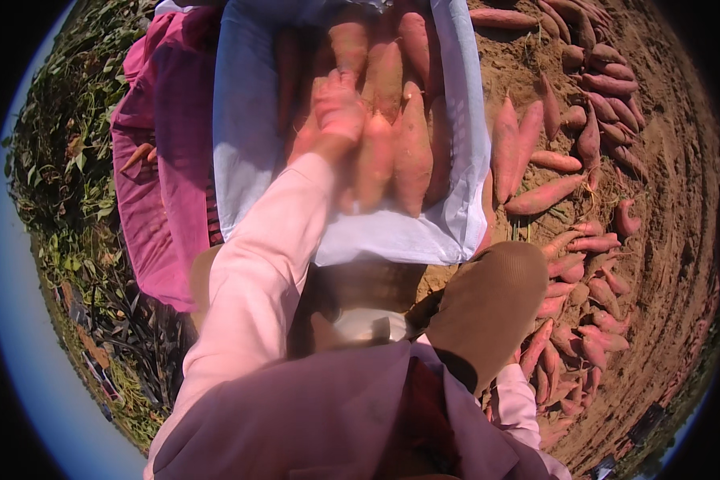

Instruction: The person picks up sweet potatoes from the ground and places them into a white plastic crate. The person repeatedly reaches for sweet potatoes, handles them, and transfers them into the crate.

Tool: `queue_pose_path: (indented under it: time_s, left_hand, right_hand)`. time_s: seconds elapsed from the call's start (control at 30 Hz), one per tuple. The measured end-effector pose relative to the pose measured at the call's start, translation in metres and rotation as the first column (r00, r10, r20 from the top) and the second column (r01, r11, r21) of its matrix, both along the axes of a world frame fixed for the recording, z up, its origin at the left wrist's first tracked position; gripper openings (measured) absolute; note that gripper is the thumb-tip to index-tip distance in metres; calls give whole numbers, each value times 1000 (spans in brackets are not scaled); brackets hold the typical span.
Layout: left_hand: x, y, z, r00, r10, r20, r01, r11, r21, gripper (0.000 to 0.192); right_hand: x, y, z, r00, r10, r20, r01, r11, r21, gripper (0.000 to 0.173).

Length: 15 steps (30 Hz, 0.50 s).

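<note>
My left hand (339, 108), in what looks like a pinkish glove, reaches into a crate lined with white fabric (390, 237). Its fingers meet the lower end of a sweet potato (349, 45); blur hides whether they grip it. Around the hand, soil-dusted sweet potatoes lie lengthwise in the crate, among them a plump one (413, 156) and a blurred one (375, 162) close to the wrist. On the right, my pink sleeve (516, 390) runs down past my knee toward sweet potatoes on the ground. My right hand itself is hidden there.
Left of the crate stands another container draped in magenta cloth (180, 150), with a small sweet potato (137, 157) on it. Many sweet potatoes (546, 195) lie on the soil (666, 198) to the right. Leafy vines (78, 120) cover the far left. My right knee (504, 282) is beside the crate's near corner.
</note>
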<state>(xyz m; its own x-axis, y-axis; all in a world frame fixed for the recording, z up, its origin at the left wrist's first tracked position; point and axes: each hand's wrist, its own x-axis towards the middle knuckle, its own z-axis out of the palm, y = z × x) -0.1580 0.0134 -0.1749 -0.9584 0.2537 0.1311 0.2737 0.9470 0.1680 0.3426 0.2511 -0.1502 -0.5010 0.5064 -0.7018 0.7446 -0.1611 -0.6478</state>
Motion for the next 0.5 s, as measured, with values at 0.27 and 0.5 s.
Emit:
queue_pose_path:
  time_s: [0.27, 0.5]
  left_hand:
    - [4, -2, 22, 947, 112, 301, -172, 968, 181, 65]
    - [16, -14, 61, 854, 256, 453, -495, 669, 554, 73]
  right_hand:
    - [15, -2, 7, 997, 62, 34, -63, 998, 18, 32]
    - [34, -12, 2, 993, 113, 46, -113, 994, -4, 32]
